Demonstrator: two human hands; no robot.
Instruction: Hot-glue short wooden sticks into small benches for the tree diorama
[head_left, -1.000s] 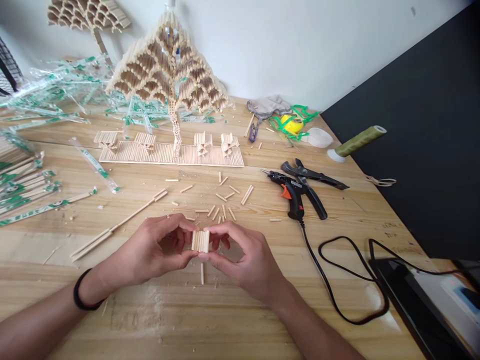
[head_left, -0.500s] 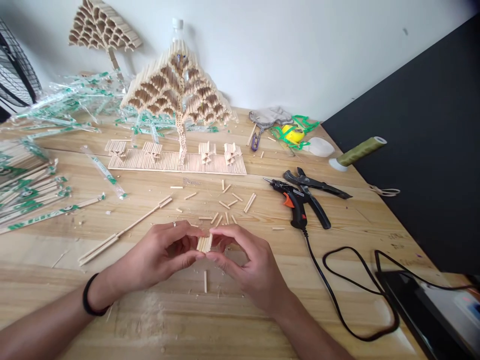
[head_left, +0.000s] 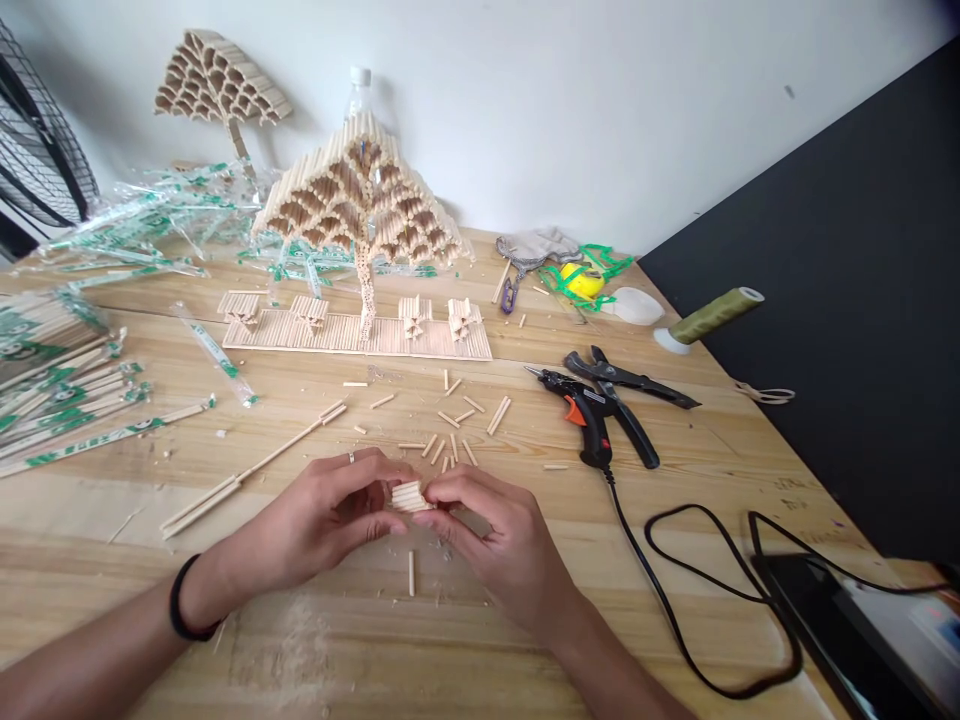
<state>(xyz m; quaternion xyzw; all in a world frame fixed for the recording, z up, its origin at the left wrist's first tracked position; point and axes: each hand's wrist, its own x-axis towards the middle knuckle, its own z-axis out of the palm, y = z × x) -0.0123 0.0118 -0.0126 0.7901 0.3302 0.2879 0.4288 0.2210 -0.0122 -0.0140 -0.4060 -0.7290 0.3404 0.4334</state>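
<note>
At the upper left of the frame, I register a fan [head_left: 43, 130] with a dark wire guard, cut off by the frame edge. Left of upper centre, a clear bottle [head_left: 360, 97] with a white cap stands near the pale wall [head_left: 570, 120]. Right of upper centre, I identify a grey cloth [head_left: 536, 246]; a small purple tool [head_left: 509, 297] lies just below it. Green strips [head_left: 616, 262] cross a yellow item [head_left: 581, 281]. At the right, I locate an olive-green roll [head_left: 716, 317] on a white base, beside a black panel [head_left: 832, 270]. At lower right, I note a flat black slab [head_left: 821, 610], type unclear.
</note>
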